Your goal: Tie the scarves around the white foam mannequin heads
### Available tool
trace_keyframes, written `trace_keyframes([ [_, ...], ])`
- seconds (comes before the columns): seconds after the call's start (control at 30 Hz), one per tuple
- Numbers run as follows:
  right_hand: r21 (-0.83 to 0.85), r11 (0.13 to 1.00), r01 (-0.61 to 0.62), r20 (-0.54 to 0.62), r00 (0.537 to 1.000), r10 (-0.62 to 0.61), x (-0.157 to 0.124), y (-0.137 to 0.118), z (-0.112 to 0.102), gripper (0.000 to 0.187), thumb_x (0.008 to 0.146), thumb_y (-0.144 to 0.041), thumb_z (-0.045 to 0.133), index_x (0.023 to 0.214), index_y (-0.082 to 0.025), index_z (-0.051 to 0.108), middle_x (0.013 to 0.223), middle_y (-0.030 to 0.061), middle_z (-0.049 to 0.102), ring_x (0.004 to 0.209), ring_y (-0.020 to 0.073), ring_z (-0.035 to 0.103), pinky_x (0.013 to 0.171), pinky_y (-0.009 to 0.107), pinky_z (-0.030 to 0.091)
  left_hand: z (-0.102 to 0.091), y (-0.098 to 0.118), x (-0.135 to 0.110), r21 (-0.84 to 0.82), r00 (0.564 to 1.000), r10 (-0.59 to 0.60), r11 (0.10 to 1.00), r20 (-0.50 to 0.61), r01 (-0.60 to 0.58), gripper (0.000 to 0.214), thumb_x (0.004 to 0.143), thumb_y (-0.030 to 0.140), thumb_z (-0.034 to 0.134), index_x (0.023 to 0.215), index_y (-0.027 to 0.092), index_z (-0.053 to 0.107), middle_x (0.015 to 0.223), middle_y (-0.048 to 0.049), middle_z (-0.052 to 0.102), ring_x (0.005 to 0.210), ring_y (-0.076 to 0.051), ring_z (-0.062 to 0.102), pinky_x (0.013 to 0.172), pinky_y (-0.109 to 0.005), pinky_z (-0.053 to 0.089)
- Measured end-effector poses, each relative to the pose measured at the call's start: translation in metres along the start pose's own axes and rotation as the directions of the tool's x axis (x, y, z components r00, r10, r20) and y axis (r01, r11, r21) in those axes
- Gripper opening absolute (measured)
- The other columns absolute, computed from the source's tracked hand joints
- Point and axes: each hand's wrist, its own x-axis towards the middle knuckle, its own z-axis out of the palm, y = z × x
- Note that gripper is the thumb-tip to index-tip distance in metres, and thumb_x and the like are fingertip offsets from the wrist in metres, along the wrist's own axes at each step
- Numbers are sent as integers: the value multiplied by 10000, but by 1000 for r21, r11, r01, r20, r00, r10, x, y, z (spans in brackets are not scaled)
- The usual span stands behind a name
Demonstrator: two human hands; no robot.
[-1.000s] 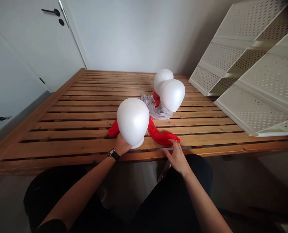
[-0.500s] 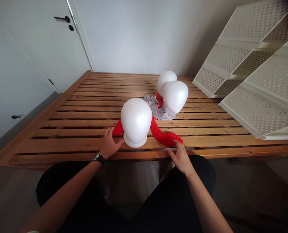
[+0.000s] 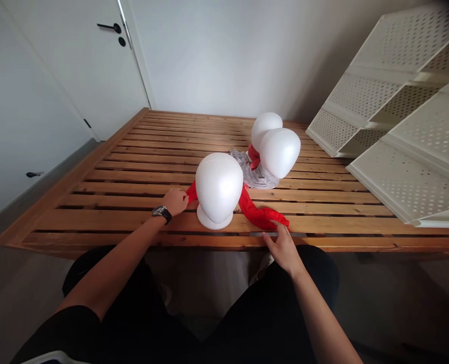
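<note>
A white foam mannequin head (image 3: 219, 187) stands upright on the slatted wooden surface in front of me. Behind its base runs a red scarf (image 3: 260, 216), showing on both sides of the head; its middle is hidden. On the left, my left hand (image 3: 176, 201), with a watch on the wrist, is closed, pinching the scarf's left end. At the scarf's right end lies my right hand (image 3: 284, 248), fingers stretched out and touching the cloth, thumb apart.
Farther back on the slatted wooden surface (image 3: 144, 177) are two more foam heads, one behind (image 3: 266, 129) and one in front (image 3: 280, 152), with grey cloth (image 3: 260, 178) and red cloth around their bases. White perforated shelves (image 3: 417, 172) stand at right. A door (image 3: 76, 60) is at left.
My left hand has gone from spread fingers beside the foam head to closed fingers on the scarf's left end. My right hand stays at the right end. The view has shifted slightly.
</note>
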Motion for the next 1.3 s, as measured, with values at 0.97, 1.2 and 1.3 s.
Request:
trace_keyframes([
  [0.97, 503, 811, 300, -39, 945, -325, 161, -97, -54, 494, 944, -581, 768, 1306, -269, 640, 1347, 114, 722, 1309, 309, 670, 1186, 577, 493, -174, 24, 173, -886, 952, -298, 457, -69, 79, 231, 936, 346, 632, 795, 163, 625, 572, 6, 516, 662, -203, 662, 682, -310, 514],
  [1.2, 596, 747, 295, 69, 908, -413, 313, -169, -36, 704, 847, -618, 842, 1332, -175, 587, 1292, 118, 709, 1261, 274, 657, 1155, 514, 518, -221, 90, 214, -942, 993, 4, 317, 115, 108, 162, 919, 193, 761, 917, 130, 613, 651, 52, 464, 523, -56, 452, 689, -295, 533],
  [1.3, 633, 709, 312, 242, 790, -563, 344, -193, -14, 938, 644, -479, 1015, 1387, -162, 538, 1410, 118, 657, 1343, 299, 602, 1148, 524, 517, -230, 121, 234, -907, 982, 157, 419, 104, 30, 150, 845, -13, 705, 900, 103, 627, 689, 38, 476, 578, -55, 519, 730, -298, 530],
])
